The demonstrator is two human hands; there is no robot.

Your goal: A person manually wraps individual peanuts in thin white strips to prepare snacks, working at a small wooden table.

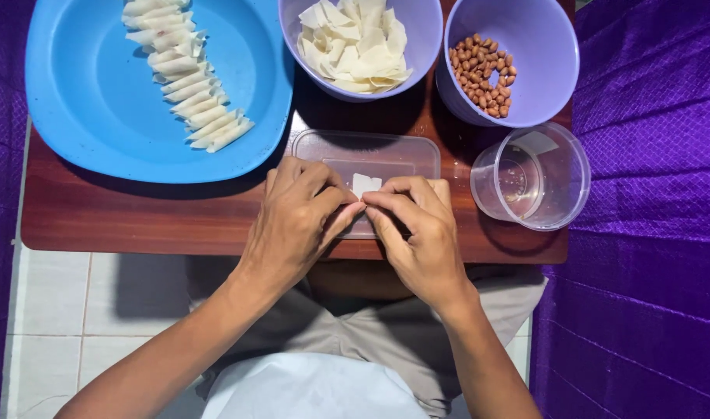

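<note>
A small white wrapper piece [365, 185] sits over a clear plastic lid [370, 155] on the wooden table [137, 217], its free edge pointing away from the person; its long axis cannot be told. The left hand [296, 221] and right hand [417, 229] pinch it, fingertips closed together.

light: bright, even, overhead | shadows: soft under bowls and hands | focus: sharp | glare: slight on plastic
</note>
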